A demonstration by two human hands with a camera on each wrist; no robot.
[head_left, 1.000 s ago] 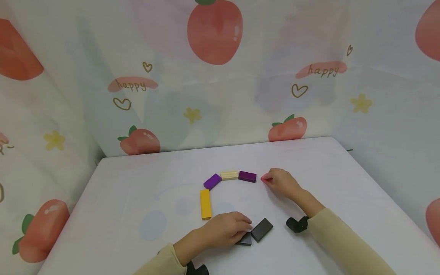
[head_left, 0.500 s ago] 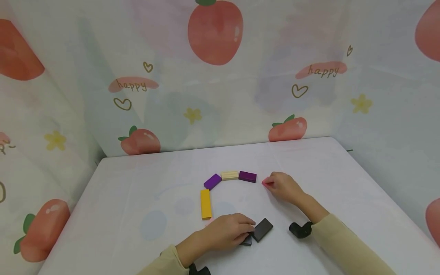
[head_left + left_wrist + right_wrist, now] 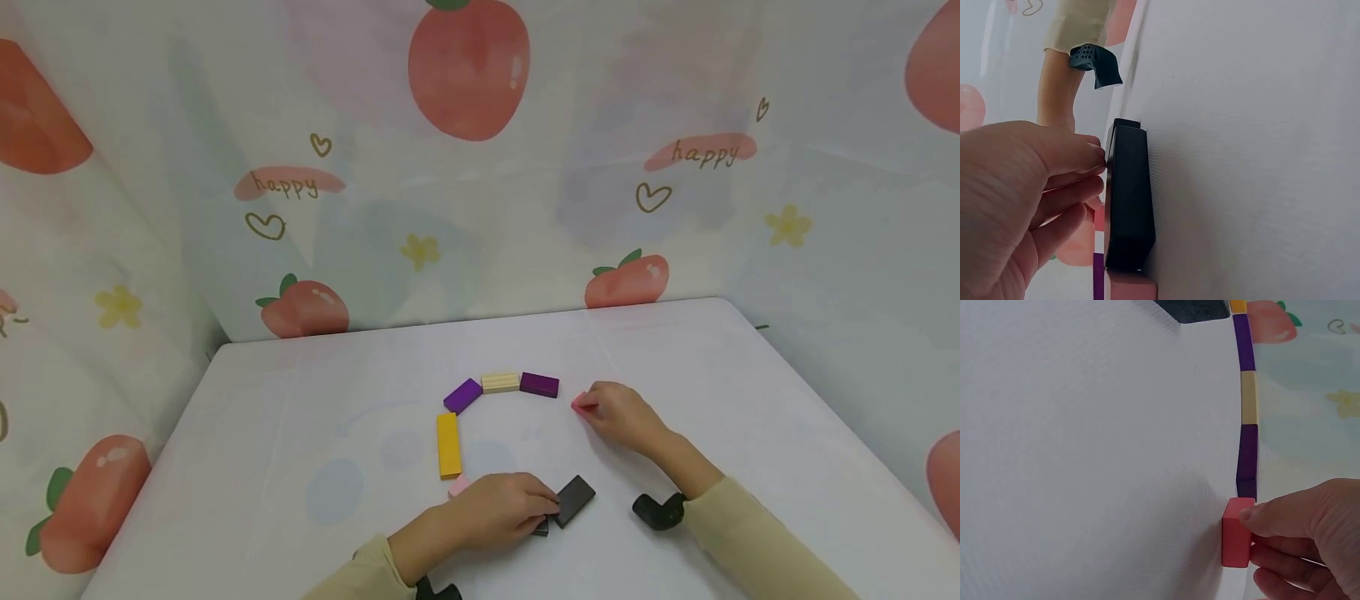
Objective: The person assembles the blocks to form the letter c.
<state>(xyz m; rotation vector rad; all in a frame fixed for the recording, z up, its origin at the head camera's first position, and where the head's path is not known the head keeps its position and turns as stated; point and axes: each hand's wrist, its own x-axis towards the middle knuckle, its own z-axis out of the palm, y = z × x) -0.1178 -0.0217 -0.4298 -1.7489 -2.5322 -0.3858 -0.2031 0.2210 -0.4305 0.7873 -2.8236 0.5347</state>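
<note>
Two hands: both rest on the worktop [image 3: 300,400], each at one open end of an arc of flat blocks.
Right hand [image 3: 622,414]: fingers curl round and pinch a red block [image 3: 579,403]; in the wrist view the thumb lies on top of the block [image 3: 1237,532].
Red block: on the worktop, right of the far purple block [image 3: 539,384], apart from it by a small gap.
Key relation: the purple block lies to the left of the red block; the red one's long axis is mostly hidden by the fingers, so its line cannot be told.
Left hand [image 3: 495,510]: fingers curled, tips touching the black block [image 3: 574,500]; the wrist view shows fingertips at its edge [image 3: 1127,200]. A second dark block [image 3: 541,527] peeks out from under the fingers.
Pink block [image 3: 458,485]: just left of the left hand, at the near end of the yellow block [image 3: 447,445].
Arc: yellow, near purple [image 3: 462,396], pale wood [image 3: 500,382], far purple, running end to end.
Nearer hand: the right hand for the red end, the left for the black end.
Containers: none in view.
</note>
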